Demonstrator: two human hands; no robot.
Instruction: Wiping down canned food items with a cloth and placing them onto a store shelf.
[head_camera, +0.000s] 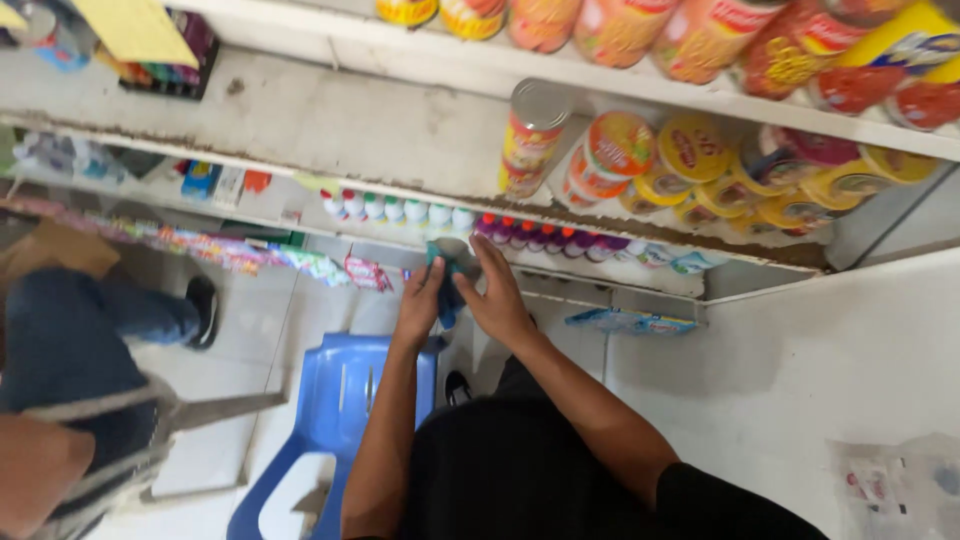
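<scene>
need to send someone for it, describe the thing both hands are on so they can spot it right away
Start at the white shelf unit stacked with orange and yellow cans. On the lower shelf is a row of small bottles with white, red and purple caps. In front, the left hand and right hand hold a teal cloth, the only soft, crumpled thing there.

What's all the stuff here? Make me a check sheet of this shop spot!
Surface: white shelf, worn and stained.
Job's things: blue-green cloth and a small container, too blurred to tell, between left hand and right hand.
Clutter: row of small bottles, orange tins, upright can.
Grippers: both hands at the cloth.
Cables: nothing seen.
Surroundings: blue plastic chair, another person's leg, tiled floor.
</scene>
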